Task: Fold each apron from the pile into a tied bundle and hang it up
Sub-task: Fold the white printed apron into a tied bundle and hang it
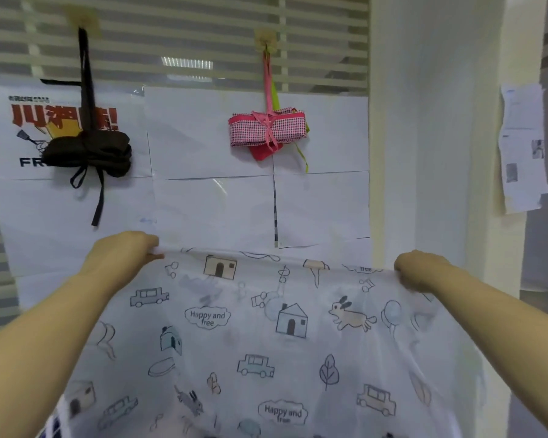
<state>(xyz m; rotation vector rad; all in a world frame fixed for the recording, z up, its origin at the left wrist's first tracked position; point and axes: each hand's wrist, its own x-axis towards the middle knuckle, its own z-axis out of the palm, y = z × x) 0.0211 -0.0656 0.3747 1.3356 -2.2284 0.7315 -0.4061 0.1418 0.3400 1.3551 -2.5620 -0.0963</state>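
Papered wall (212,137), black bundle (89,150) and pink checked bundle (268,129) hanging

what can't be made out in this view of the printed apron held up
Head view only:
printed apron: lower part cut off by the bottom edge.
left hand and right hand: far-side fingers hidden behind the apron's top edge.
poster: lettering partly covered by the black bundle.
pinned papers at right: print too small, blurred.

White pillar (440,137) beside slatted blinds (171,26), blank white sheets (209,131) and a red-lettered poster (29,128) below them
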